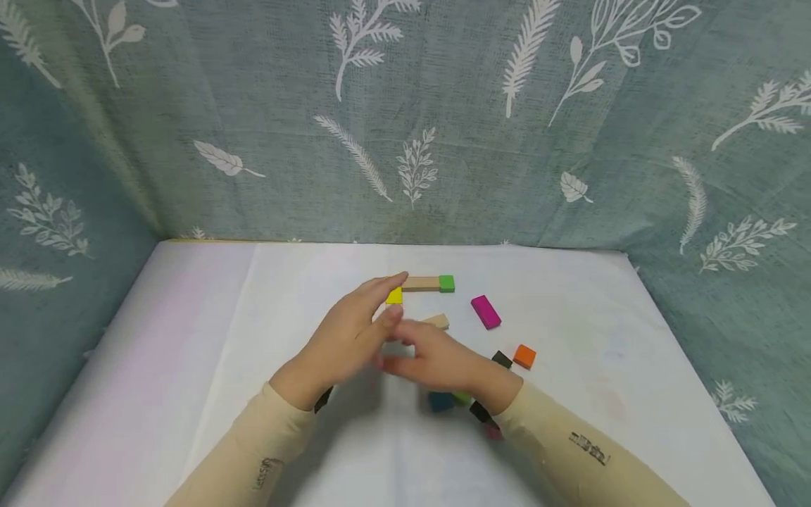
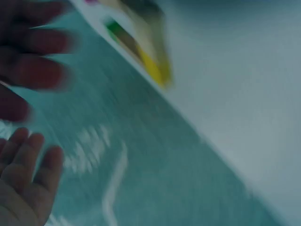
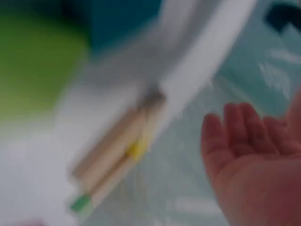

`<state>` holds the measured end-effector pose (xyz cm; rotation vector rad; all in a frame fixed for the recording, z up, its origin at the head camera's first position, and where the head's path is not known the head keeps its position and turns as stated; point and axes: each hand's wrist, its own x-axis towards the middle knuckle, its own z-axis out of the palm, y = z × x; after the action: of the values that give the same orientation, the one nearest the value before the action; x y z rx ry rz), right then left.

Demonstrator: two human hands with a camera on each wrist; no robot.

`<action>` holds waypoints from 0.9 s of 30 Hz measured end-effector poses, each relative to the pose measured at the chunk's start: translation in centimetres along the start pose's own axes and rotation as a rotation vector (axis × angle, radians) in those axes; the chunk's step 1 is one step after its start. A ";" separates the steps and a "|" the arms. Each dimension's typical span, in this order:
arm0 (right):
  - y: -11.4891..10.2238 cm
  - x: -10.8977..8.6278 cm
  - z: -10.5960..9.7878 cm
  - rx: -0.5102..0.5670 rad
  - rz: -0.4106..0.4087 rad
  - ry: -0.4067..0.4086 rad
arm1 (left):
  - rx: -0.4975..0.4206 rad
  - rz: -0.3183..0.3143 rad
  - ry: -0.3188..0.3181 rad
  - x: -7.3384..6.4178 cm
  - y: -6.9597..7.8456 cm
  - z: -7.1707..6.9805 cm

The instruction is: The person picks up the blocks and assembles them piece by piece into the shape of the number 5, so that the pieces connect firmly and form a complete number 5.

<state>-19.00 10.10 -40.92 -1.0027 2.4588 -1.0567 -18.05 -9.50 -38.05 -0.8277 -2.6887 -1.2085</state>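
Your left hand (image 1: 345, 334), fingers extended, and right hand (image 1: 440, 358), fingers loosely bent, both empty, close together near the yellow block (image 1: 395, 295).

Bare-wood tan block (image 1: 421, 284), smooth painted-looking magenta block (image 1: 486, 312), matt woven-looking green cloth (image 1: 285, 91)

Yellow block (image 1: 394, 296), magenta block (image 1: 486, 312), orange block (image 1: 524, 356); grey-green cloth (image 1: 272, 91) with white leaf pattern

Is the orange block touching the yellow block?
No, in the head view the orange block lies apart, to the right and nearer the person, while the yellow block shows beside the left hand.
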 end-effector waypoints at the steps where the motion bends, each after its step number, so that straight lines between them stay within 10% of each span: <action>1: 0.3 -0.2 -0.8 -0.018 0.016 0.045 | 0.104 -0.024 -0.014 0.1 0.0 0.1; 5: 1.4 -1.3 -4.7 -0.034 0.188 0.220 | 0.401 -0.104 -0.104 -0.1 -0.3 0.7; 12: 2.5 -2.3 -7.3 0.350 0.366 0.343 | 0.415 -0.093 -0.167 -0.3 0.4 1.9; 20: 4.5 -2.1 -6.1 -0.596 0.424 0.191 | 0.557 -0.240 -0.210 -0.2 -0.9 2.0; 27: 5.2 -4.1 -5.9 -0.599 0.398 0.170 | 0.386 -0.269 -0.247 -0.4 -1.9 1.9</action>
<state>-21.54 18.60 -40.69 -0.5216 3.0222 -0.2874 -18.42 -9.29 -40.73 -0.6072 -3.1653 -0.6097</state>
